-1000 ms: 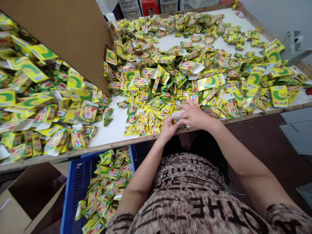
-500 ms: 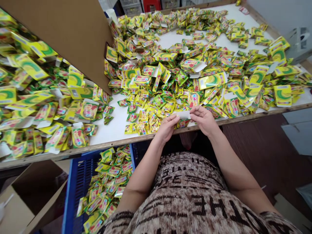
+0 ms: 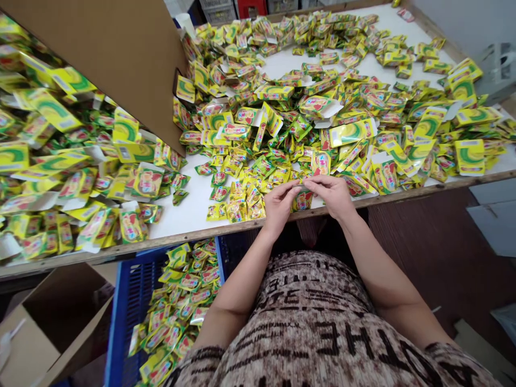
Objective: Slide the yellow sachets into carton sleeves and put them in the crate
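Observation:
Both hands meet at the table's front edge around a small yellow-and-green candy box (image 3: pixel 302 201). My left hand (image 3: pixel 280 207) grips its left end, thumb and fingers pressed along the top. From the other side my right hand (image 3: pixel 329 198) holds the right end, its thumb pushed down at the top near the left fingertips. The box's printed face shows below the fingers; its top is mostly covered by them. Just left of the hands lie small yellow candy packets (image 3: pixel 237 209). Behind them stands a loose box with a red heart print (image 3: pixel 321 162).
Heaps of similar boxes and packets cover much of the white table (image 3: pixel 173 215). A tall brown cardboard panel (image 3: pixel 121 59) divides the heap at left. Below the edge sit a blue crate (image 3: pixel 121 322) of filled boxes and an open carton (image 3: pixel 60 333).
The white flap between my hands has folded down out of sight. My hands have drawn together, fingertips now meeting over the box's top.

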{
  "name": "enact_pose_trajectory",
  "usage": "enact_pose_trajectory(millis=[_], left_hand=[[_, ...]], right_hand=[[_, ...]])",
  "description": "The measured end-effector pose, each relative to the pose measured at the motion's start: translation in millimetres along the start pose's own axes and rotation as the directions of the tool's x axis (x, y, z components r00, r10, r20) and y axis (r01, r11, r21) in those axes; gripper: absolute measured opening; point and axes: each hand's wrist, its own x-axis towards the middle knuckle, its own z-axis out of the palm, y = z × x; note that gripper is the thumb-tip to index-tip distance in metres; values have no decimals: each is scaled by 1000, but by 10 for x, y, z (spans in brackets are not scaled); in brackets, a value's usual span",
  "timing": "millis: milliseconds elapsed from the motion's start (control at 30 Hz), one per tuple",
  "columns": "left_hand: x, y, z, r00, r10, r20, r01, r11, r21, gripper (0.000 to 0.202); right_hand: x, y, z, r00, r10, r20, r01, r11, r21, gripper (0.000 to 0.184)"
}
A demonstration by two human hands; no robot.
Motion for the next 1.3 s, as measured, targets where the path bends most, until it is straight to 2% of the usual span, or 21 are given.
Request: enact_pose_trajectory(millis=[167,333,433,567,667,800,900,1000,1100,1167,1233,1300], left_hand=[[49,14,10,995,31,92,-32,999,18,23],[95,-43,23,1000,4,26,-4,1000,-21,25],[108,-53,1,996,75,46,-77,996,50,19],[110,-51,-110,952,279,122,-300,928,222,13],[102,-75,-197,914,346,211,-397,870,292,18],[68,-112,-239,886,394,246,-453,849,272,21],[36,-124,-236,883,403,241,-463,835,298,28],[22,-150,-216,871,400,285,-480,816,322,25],[30,-177,-170,870,363,334,-467,823,323,21],[33,-152,-149,883,334,330,-436,843,316,21],[6,-68,-197,931,298,212,-350,893,282,23],[-79,65,-381,981,187,56,-195,960,203,24]], right_hand=[[31,8,-27,995,77,55,-80,995,61,29],[56,97,-24,997,78,11,-79,995,63,31],[57,113,-38,999,47,5,-47,999,18,27],[45,105,-110,993,-93,80,100,990,-98,21],[38,102,-174,959,-236,154,263,948,-181,16],[31,97,-188,890,-396,226,449,846,-286,10],[-3,111,-153,871,-437,225,491,806,-331,9],[-67,113,-154,862,-463,208,508,789,-346,11],[-48,54,-183,878,-417,234,476,806,-351,15],[92,5,-146,926,-313,213,371,862,-346,19],[347,-5,-9,980,-174,100,198,923,-329,23],[670,47,219,999,-35,-16,27,946,-322,24]])
